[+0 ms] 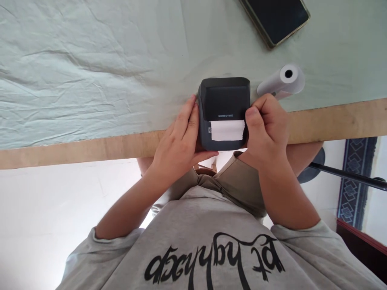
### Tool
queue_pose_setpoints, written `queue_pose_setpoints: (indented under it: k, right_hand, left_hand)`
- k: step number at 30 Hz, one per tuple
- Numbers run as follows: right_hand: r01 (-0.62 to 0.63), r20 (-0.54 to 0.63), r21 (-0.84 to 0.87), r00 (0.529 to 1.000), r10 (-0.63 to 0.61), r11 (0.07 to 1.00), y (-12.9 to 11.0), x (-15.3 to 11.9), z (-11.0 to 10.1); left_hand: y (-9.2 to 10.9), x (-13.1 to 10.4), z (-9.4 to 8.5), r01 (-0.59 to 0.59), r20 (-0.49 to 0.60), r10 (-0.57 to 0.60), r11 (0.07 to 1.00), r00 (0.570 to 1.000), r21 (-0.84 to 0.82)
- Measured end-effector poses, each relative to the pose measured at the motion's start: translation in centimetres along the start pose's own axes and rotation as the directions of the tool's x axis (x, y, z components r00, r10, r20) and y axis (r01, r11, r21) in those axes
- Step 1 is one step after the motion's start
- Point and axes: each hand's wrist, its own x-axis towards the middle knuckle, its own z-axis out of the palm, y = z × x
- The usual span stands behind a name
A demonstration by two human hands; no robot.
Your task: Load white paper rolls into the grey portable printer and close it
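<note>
A dark printer (225,100) is sitting at the centre of the frame, over the table's wooden edge (338,121), and two bare hands are flanking it. A white paper strip (227,131) is showing on its lower face, just beneath the printed brand lettering.

The left hand (177,139) is lying along the printer's left side. Its fingers are pointing up the frame, extended and close together, while its thumb is stretching rightward along the lower edge, so this hand is clasping the printer's lower left corner. The left forearm (133,203) is slanting up from the lower left.

The right hand (270,131) is bending more tightly. Its fingers are curling inward, and its thumb is pointing up and left, touching the printer's right side. The fingertips are hiding from view, so one cannot tell whether they are closing on anything. The right forearm (282,193) is rising from the lower right.

A white roll (270,84) is lying just beyond the right hand, and a phone (279,18) is resting at the upper right. Pale green cloth (99,76) is covering the table, wrinkling most at the upper left.
</note>
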Motion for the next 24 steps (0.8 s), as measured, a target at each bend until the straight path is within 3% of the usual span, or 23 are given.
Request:
queue_pose_setpoints:
  k: [4,10,14,24]
  right_hand:
    - [-0.025,0.008,0.023,1.000,0.025,0.999,0.3,-0.2,0.0]
    - [-0.223,0.087,0.200,0.974,0.209,0.954,1.6,-0.5,-0.3]
    - [-0.267,0.100,0.275,0.963,0.248,0.924,1.9,-0.4,-0.4]
    - [-0.293,0.057,0.172,0.956,0.288,0.940,0.9,-0.8,-0.2]
  left_hand:
    - [0.0,0.0,0.1,0.024,0.005,-0.024,1.000,1.000,0.004]
    - [0.1,0.1,0.7,0.042,-0.032,-0.041,0.999,0.999,0.009]
    - [0.3,0.2,0.8,0.069,-0.046,-0.067,0.997,0.997,0.042]
    - [0.0,0.1,1.1,0.035,-0.078,-0.031,0.998,0.996,0.058]
